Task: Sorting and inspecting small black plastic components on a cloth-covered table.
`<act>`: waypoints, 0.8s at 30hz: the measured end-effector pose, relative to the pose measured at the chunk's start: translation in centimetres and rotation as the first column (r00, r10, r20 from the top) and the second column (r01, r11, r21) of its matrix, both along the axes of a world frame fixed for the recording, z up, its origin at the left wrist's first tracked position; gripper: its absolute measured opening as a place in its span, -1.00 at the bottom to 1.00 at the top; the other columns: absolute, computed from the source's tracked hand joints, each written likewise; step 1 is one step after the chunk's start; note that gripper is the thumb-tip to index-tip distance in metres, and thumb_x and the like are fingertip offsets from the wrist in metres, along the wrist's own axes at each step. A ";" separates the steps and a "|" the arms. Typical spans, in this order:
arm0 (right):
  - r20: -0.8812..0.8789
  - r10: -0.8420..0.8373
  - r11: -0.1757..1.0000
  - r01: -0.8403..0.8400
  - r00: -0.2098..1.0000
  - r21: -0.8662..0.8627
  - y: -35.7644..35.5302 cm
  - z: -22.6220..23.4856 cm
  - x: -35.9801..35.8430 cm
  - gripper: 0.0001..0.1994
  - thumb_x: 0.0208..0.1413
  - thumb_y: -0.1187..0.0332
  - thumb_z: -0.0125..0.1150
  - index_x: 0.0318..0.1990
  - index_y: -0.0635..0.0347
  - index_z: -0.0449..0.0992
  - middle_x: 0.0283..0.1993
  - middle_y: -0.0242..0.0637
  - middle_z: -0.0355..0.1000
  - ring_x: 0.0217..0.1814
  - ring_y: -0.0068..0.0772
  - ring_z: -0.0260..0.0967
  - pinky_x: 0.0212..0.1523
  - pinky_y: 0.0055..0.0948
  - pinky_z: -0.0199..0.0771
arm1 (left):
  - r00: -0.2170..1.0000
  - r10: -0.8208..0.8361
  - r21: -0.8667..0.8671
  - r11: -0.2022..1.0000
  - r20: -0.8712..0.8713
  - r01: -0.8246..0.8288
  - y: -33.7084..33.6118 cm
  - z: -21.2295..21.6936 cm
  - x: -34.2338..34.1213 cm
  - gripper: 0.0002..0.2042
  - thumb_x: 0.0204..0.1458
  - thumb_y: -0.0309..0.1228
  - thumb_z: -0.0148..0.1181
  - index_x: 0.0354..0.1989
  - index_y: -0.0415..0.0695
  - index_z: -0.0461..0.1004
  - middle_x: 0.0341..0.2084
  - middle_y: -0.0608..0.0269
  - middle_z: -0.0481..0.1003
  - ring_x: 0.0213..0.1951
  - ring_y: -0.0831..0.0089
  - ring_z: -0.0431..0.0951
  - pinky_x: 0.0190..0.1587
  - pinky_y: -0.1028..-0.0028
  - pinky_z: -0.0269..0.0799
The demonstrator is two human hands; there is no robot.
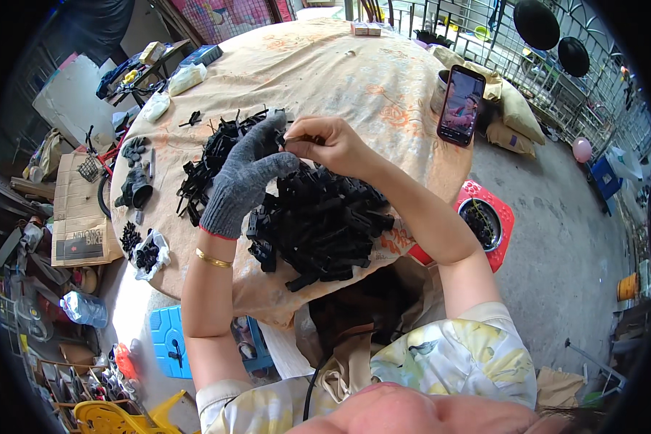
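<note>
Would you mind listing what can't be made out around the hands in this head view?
- Small black part between the left hand and right hand: fingers cover it; shape unclear.
- Black plastic pile: single pieces merge.
- Bowl on the red stool: contents too small.

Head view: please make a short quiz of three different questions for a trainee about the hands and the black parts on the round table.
1. True or false: the left hand wears a grey knit glove.
2. Where does the big pile of black plastic parts lie? A) on the floor B) on the table, just below the hands C) inside the red stool
3. What does the bare right hand pinch between its fingertips?

Key:
1. True.
2. B.
3. A small black part, held together with the left hand.
</note>
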State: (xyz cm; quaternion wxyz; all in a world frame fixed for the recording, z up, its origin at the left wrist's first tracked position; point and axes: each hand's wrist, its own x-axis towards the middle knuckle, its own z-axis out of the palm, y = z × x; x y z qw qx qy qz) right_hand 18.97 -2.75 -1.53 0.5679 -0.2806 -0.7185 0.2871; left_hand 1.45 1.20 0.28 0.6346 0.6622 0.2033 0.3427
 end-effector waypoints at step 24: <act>-0.019 -0.100 0.949 0.090 0.995 -0.301 -2.1 1.7 0.4 -0.80 0.13 0.35 0.01 -0.28 0.32 0.49 -0.64 -0.50 0.28 -0.65 -0.81 0.09 -0.66 -0.75 0.02 | 0.977 0.092 0.027 0.995 0.190 -0.099 -1.7 0.2 1.1 -0.63 -0.17 -0.69 0.18 -0.11 -0.20 0.37 -0.31 0.26 0.45 -0.29 0.55 0.45 -0.22 0.57 0.45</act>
